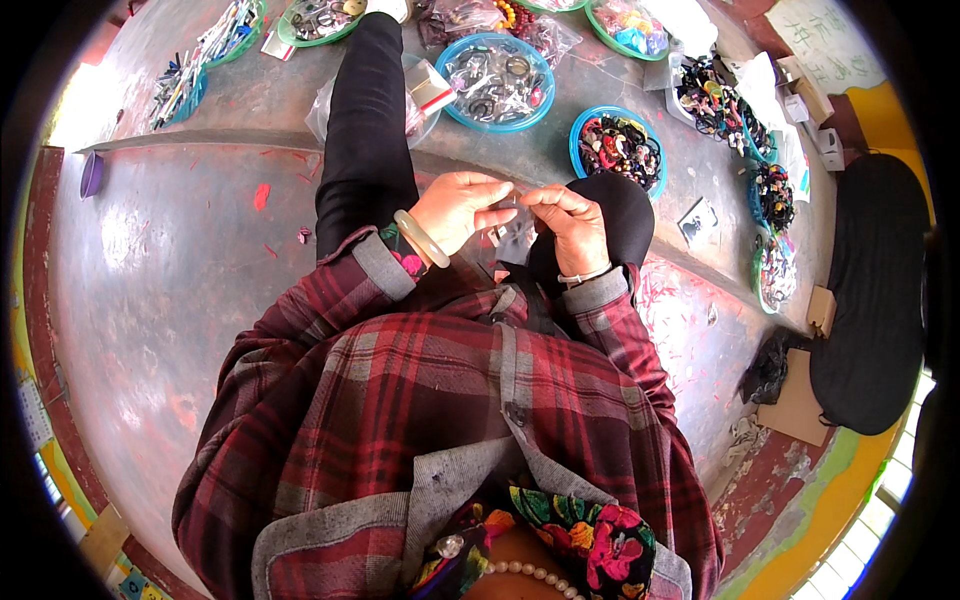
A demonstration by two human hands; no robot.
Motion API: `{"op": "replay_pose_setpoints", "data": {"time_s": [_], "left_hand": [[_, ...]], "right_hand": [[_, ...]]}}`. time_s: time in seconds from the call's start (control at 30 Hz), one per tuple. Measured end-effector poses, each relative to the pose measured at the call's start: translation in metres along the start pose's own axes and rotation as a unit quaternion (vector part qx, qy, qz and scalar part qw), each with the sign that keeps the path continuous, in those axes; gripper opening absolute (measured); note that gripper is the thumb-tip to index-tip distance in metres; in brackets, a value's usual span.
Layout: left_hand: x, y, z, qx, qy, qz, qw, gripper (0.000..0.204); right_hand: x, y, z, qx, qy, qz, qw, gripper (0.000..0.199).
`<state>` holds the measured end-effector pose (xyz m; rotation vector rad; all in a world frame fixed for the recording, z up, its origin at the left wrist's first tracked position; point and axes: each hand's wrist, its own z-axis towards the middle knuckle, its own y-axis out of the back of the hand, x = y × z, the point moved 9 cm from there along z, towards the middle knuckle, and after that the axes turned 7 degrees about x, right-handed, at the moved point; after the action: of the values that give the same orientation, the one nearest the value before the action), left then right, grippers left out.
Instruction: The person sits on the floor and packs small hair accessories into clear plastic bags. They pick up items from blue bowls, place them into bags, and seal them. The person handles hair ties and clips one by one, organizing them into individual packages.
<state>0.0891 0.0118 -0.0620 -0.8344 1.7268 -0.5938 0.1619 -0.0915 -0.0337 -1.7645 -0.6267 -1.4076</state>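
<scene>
Above my lap, my left hand [455, 212] and my right hand [575, 225] face each other with fingertips almost meeting. The left thumb and fingers curl around what looks like the edge of a small clear plastic bag [515, 243], which hangs between the hands. My right thumb and forefinger are pressed together in a pinch; whatever sits between them is too small to tell. A pale bangle [422, 238] circles my left wrist, and a thin light bracelet [584, 276] my right. Past my knee stands a blue basket [573, 165] of dark, colourful hair ties.
Ahead, a blue basket [449, 108] holds bagged small items, beside a green basket [287, 32]. Several baskets of hair accessories line the right, near a small card [699, 222]. A purple bowl [92, 175] stands far left. A raised ledge [240, 136] crosses the floor.
</scene>
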Motion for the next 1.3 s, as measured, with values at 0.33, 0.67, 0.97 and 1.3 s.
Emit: {"op": "replay_pose_setpoints", "data": {"time_s": [0.33, 0.67, 0.97, 1.3], "left_hand": [[-0.013, -0.003, -0.001, -0.036, -0.076, 0.151, 0.985, 0.022], [-0.005, -0.01, 0.001, 0.003, -0.07, 0.165, 0.984, 0.023], [-0.001, -0.011, 0.001, 0.026, -0.01, 0.179, 0.984, 0.019], [0.003, 0.005, 0.003, -0.012, 0.009, 0.164, 0.986, 0.015]], "right_hand": [[-0.009, 0.006, 0.004, -0.053, -0.066, 0.06, 0.995, 0.025], [-0.018, 0.007, 0.004, -0.041, -0.051, 0.04, 0.997, 0.005], [-0.011, 0.009, 0.003, -0.041, -0.014, -0.005, 0.999, 0.002], [-0.001, 0.003, 0.002, -0.039, 0.018, -0.092, 0.995, 0.006]]}}
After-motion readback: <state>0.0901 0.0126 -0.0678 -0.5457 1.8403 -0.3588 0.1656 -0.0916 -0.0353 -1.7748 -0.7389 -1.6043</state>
